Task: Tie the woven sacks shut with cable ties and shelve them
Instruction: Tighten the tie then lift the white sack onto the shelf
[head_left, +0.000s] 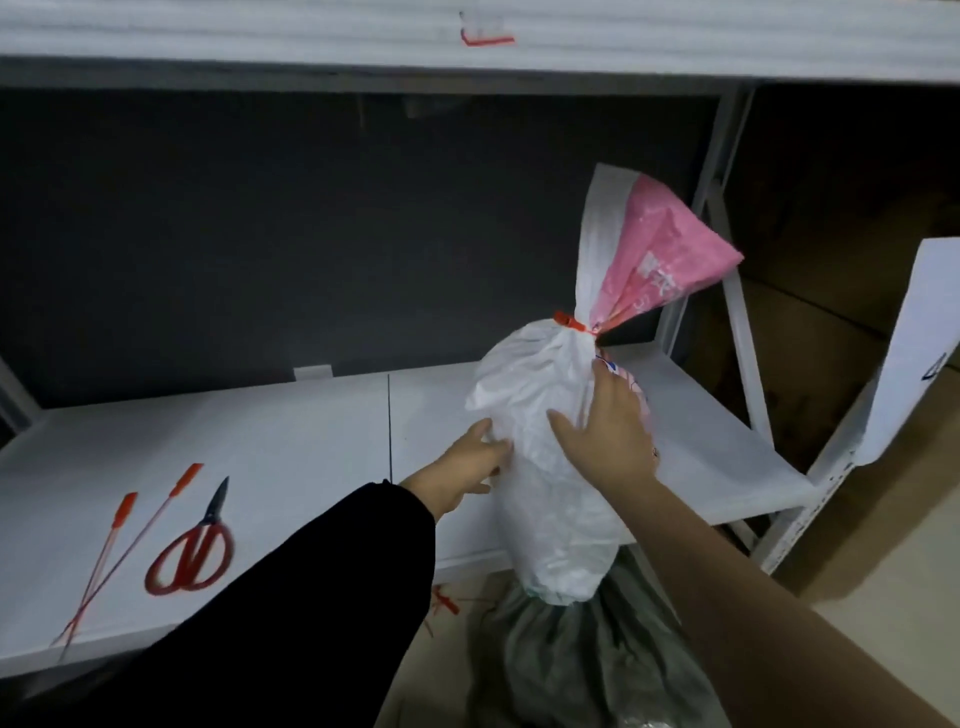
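Note:
A white woven sack (540, 415) with a pink printed top stands upright at the front edge of the white shelf (260, 441). A red cable tie (570, 323) cinches its neck. My left hand (467, 462) presses the sack's left side with fingers spread. Against the sack's right side lies my right hand (605, 431), flat and with straight fingers. Two loose red cable ties (130, 530) lie on the shelf at the left.
Red-handled scissors (195, 545) lie on the shelf beside the loose ties. A grey-green sack (587, 654) sits on the floor below the white one. Cut tie scraps (444, 605) lie on the floor. Cardboard boxes (831, 332) stand right of the shelf frame.

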